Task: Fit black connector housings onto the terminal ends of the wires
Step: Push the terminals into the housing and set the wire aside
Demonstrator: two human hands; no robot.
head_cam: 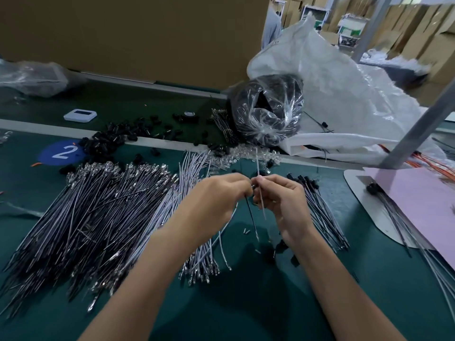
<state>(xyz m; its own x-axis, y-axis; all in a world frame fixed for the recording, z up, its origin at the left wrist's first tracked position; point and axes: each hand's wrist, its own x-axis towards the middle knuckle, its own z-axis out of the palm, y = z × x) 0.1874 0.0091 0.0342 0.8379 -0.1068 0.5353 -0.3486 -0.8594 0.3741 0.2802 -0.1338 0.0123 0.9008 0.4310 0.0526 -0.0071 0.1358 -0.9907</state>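
Observation:
My left hand pinches a black wire that hangs down from its fingers. My right hand pinches a white wire that sticks up above the fingers and down below them. The fingertips of both hands meet over the green table; what sits between them is hidden. A large fan of black wires with metal terminals lies at the left, and a bundle of white wires lies under my left forearm. Loose black connector housings are scattered at the back left.
Wires with housings fitted lie right of my right hand. A clear bag of black parts and a big white sack stand behind. A pink sheet covers the right edge. A white device and a blue "2" label lie at left.

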